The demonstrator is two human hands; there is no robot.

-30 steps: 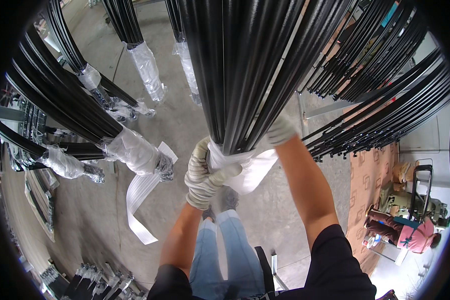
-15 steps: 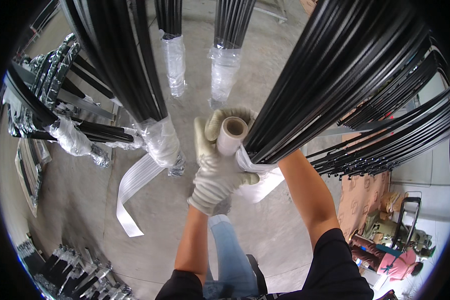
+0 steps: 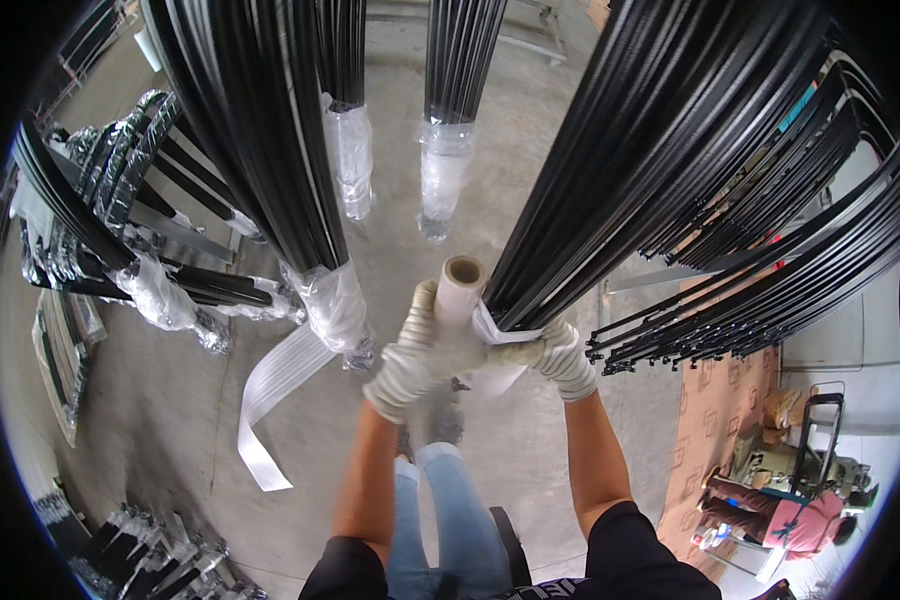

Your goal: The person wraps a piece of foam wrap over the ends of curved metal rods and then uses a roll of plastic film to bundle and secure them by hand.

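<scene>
My left hand (image 3: 407, 365), in a white ribbed glove, is closed around an upright roll of clear stretch film (image 3: 460, 300). The roll's hollow core faces up. Right beside it leans a large bundle of black tubes (image 3: 610, 170), its lower end wrapped in a band of film (image 3: 505, 328). My right hand (image 3: 565, 362), also gloved, is just below that end, its fingers pointing left toward the roll's lower part. Blur and overlap there hide whether those fingers grip anything.
Left of the roll stands another tube bundle (image 3: 260, 150) with a film-wrapped end (image 3: 330, 305); a white strip (image 3: 265, 410) trails from it. Two more wrapped bundles hang ahead. Curved black tubes (image 3: 770, 300) crowd the right. A person (image 3: 805, 525) bends at far right.
My right hand has come from the far side of the roll round to the near right of the bundle's end. My left hand has shifted slightly left, still with the roll.
</scene>
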